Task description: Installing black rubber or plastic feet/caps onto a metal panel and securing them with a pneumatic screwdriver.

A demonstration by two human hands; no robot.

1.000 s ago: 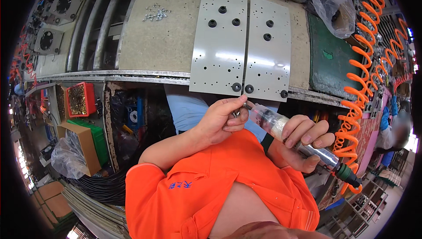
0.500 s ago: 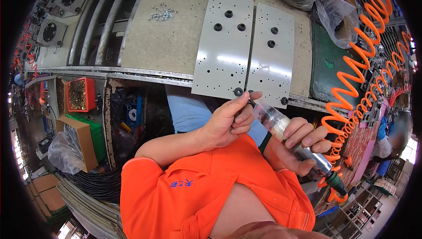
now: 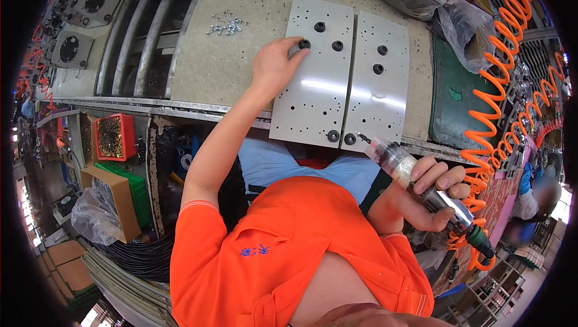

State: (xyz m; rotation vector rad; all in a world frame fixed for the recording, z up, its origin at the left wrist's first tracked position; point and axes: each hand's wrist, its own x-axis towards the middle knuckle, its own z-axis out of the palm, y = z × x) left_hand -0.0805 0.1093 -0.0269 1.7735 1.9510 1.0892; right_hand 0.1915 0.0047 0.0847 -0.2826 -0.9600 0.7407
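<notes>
We are reaching our left hand [image 3: 274, 65] across the worktop [image 3: 241, 68] to the far end of the left grey metal plate [image 3: 314, 80], and its fingertips are pinching a small black grommet [image 3: 304, 44] seated in a hole near that plate's far left corner — closed on it, as far as we can tell. Our right hand [image 3: 430, 197] is hanging off the near edge of the worktop, wrapped firmly around a pneumatic screwdriver [image 3: 421, 185] whose bit is pointing toward the near end of the plates without touching them. To do this step well, we judge, we should be pressing the grommet down squarely until it is sitting flush, steadying the plate so it is not sliding against its neighbour, and keeping the tool clear until the fingers are out of the way. Counting: two plates are lying side by side, the right plate [image 3: 376, 86] touching the left along their long edges; seven black grommets are showing — three at the far end of the left plate, two on the right plate, and one at each plate's near inner corner. One orange coiled air hose [image 3: 506, 104] is running along the worktop's right edge, and one small heap of loose screws [image 3: 226, 24] — too fine to count — is lying near the far left.
</notes>
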